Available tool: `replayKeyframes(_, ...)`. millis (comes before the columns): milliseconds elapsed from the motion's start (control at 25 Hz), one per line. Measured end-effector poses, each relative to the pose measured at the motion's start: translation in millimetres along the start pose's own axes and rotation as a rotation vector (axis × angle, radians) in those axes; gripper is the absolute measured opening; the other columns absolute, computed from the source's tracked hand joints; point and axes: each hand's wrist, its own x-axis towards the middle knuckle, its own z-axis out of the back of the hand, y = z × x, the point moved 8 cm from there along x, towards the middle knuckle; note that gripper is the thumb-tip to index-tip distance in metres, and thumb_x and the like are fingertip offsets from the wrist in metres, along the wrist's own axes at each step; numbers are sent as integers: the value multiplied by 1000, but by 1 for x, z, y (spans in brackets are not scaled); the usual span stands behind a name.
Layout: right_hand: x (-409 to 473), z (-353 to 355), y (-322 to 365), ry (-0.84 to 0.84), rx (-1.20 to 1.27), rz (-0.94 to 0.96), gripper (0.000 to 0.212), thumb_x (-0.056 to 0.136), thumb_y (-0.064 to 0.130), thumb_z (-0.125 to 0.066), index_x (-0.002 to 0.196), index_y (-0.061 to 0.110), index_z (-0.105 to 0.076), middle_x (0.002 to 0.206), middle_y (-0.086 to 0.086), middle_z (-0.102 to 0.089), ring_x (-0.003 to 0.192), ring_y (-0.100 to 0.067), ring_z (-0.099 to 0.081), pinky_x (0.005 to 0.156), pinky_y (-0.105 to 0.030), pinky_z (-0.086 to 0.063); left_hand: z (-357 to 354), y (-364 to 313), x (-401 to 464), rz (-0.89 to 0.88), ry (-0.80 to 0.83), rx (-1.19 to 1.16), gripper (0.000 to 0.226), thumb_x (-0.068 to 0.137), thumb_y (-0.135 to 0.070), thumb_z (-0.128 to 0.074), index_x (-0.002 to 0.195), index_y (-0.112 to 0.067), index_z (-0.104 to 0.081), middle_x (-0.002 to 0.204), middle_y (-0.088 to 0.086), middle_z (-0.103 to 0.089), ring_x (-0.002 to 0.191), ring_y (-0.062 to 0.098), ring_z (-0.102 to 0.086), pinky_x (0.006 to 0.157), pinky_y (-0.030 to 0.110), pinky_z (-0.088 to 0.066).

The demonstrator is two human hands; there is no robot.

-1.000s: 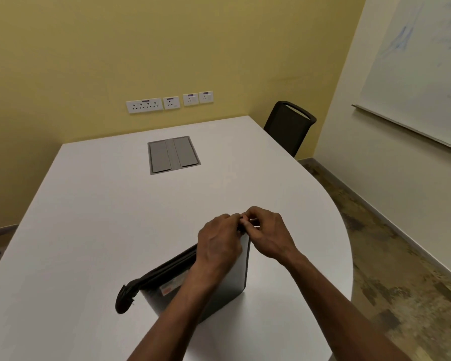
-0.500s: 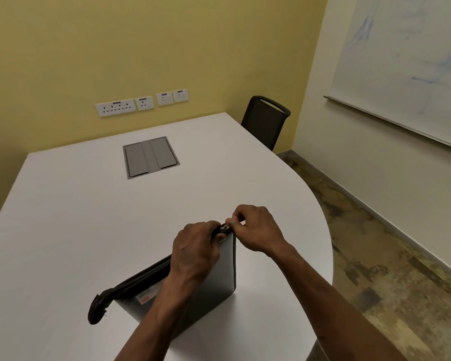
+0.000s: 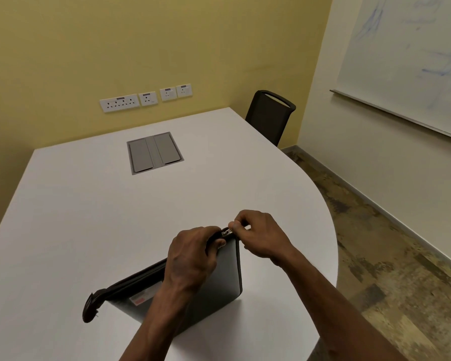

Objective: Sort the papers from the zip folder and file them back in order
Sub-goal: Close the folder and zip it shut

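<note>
A grey zip folder (image 3: 219, 280) with a dark zip edge and a black handle (image 3: 89, 307) stands tilted on its edge on the white table (image 3: 94, 217). A small red and white label shows on its side. My left hand (image 3: 190, 259) grips the folder's top corner. My right hand (image 3: 258, 234) pinches the metal zip pull (image 3: 226, 232) at that same corner. The zip looks closed along the visible edge. No papers are in sight.
A grey cable hatch (image 3: 154, 152) is set into the table's far middle. A black chair (image 3: 270, 115) stands at the far right corner. Wall sockets (image 3: 146, 98) line the yellow wall, and a whiteboard (image 3: 412, 61) hangs on the right. The table's curved edge runs just right of my hands.
Both hands stay at the folder's top corner. The right hand's fingers have shifted on the zip pull, which now shows between the hands. The view has shifted.
</note>
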Motion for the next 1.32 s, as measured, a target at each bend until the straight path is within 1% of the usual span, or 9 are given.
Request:
replayKeyframes(200, -5, -7, 22, -113, -241, 167, 34, 97, 52, -49, 84, 24, -64, 85, 5, -71, 81, -15, -68, 72, -35, -55, -2, 0, -4, -21, 23, -28, 15, 82, -23, -79, 97, -26, -76, 77, -10, -73, 64, 8, -64, 61, 28, -53)
replayKeyframes(360, -10, -7, 16, -172, -152, 213, 29, 93, 48, -57, 81, 23, -64, 77, 6, -71, 75, -12, -70, 68, -36, -56, -5, 2, -8, 5, 24, -13, 16, 83, -28, -77, 99, -25, -76, 81, -9, -74, 69, 9, -66, 65, 21, -51)
replayKeyframes(440, -12, -10, 20, -233, -197, 243, 29, 94, 46, -53, 82, 20, -59, 74, 3, -70, 72, -19, -68, 65, -38, -55, -9, 4, -7, 36, 57, 38, 16, 87, -36, -72, 101, -29, -74, 82, -10, -74, 73, 11, -66, 65, 26, -53)
replayKeyframes(560, -12, -15, 23, -286, -235, 234, 28, 98, 40, -53, 83, 16, -55, 73, -2, -68, 72, -26, -65, 65, -41, -53, -16, 6, -7, 78, 99, 141, 15, 90, -43, -64, 94, -29, -70, 78, -7, -72, 70, 18, -65, 58, 33, -52)
replayKeyframes(760, -15, -13, 7, -351, -110, 128, 29, 97, 38, -56, 81, 15, -56, 77, -2, -70, 75, -25, -68, 68, -39, -54, -16, 10, -8, 91, 99, 176, 15, 89, -42, -64, 86, -28, -68, 71, -5, -69, 64, 19, -61, 55, 35, -51)
replayKeyframes(840, -21, -14, 14, -386, -134, 154, 27, 98, 33, -56, 78, 14, -52, 75, -2, -66, 66, -23, -62, 61, -37, -51, -17, 8, -8, 80, 106, 161, 12, 89, -39, -65, 87, -28, -69, 71, -6, -69, 62, 19, -61, 55, 34, -51)
replayKeyframes(1000, -31, -17, 50, -516, -346, 357, 20, 90, 22, -56, 73, 16, -48, 67, -3, -54, 46, -16, -36, 45, -27, -29, -24, 6, -3, 39, 122, 112, 16, 92, -27, -61, 78, -25, -68, 61, -4, -63, 52, 16, -52, 52, 33, -48)
replayKeyframes(1200, -16, -8, 18, -396, -189, 167, 27, 96, 28, -60, 76, 14, -50, 74, -4, -60, 68, -25, -56, 62, -37, -44, -17, 5, -1, 27, 97, 152, 16, 88, -41, -67, 84, -26, -72, 68, -3, -69, 61, 21, -60, 54, 30, -44)
replayKeyframes(1320, -12, -3, 1, -380, -146, 70, 29, 96, 32, -61, 75, 13, -56, 70, 0, -62, 69, -23, -59, 64, -37, -48, -17, 4, -3, 37, 122, 158, 23, 90, -48, -64, 88, -27, -72, 70, -4, -70, 64, 20, -61, 57, 30, -45)
